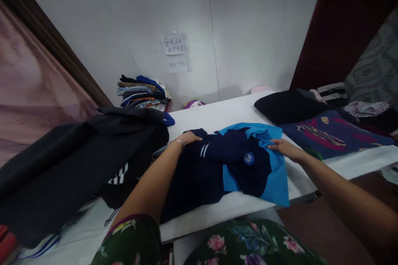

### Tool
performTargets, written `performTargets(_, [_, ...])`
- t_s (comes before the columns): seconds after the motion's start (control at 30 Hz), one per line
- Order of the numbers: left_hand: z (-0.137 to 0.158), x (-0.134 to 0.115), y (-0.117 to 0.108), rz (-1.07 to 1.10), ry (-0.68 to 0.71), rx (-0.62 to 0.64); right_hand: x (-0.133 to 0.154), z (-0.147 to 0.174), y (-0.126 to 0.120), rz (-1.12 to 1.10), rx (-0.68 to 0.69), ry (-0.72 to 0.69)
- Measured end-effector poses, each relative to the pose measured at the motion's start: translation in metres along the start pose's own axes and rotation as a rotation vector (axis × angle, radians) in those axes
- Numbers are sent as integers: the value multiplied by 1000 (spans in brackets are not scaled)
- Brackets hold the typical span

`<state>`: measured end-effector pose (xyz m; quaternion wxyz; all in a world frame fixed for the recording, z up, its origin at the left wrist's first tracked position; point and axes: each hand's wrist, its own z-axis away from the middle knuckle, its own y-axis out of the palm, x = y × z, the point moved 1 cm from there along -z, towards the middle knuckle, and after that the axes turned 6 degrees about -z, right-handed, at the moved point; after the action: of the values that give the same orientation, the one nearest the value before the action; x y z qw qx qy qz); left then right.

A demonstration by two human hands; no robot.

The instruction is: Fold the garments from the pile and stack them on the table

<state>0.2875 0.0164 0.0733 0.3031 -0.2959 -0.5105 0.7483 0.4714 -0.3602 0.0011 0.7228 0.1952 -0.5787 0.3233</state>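
Note:
A navy and bright-blue jacket (214,174) lies spread on the white tabletop, with a round badge on its navy cloth. One sleeve, marked with two white stripes, is laid across the body of the jacket. Near the end of that sleeve, my left hand (190,137) has its fingers closed on the navy cloth. My right hand (284,148) pinches a bunched bit of bright-blue cloth at the jacket's right side. The jacket's underside is hidden.
Dark garments (124,140) are heaped at the left, and a stack of folded clothes (144,95) stands behind them. A black folded garment (289,107) and a patterned navy cloth (336,132) lie at the right. Paper notes (175,43) hang on the wall.

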Motion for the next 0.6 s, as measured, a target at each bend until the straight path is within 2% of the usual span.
performTargets(0.13, [16,0,-18,103,3,-45,51,-10,-15,-76,-17,33])
performTargets(0.27, [42,-3,-39,394,68,-354,117,-14,-21,-41,-112,-64])
performTargets(0.37, [58,-7,-61,467,81,-476,167,-11,-23,15,-181,-165])
performTargets(0.43, [65,-10,-83,488,103,-507,197,-11,-27,68,-207,-231])
performTargets(0.53, [74,-16,-128,548,170,-563,236,-15,-39,176,-264,-322])
performTargets(0.6, [81,-21,-162,647,247,-612,259,-20,-52,147,-405,-466])
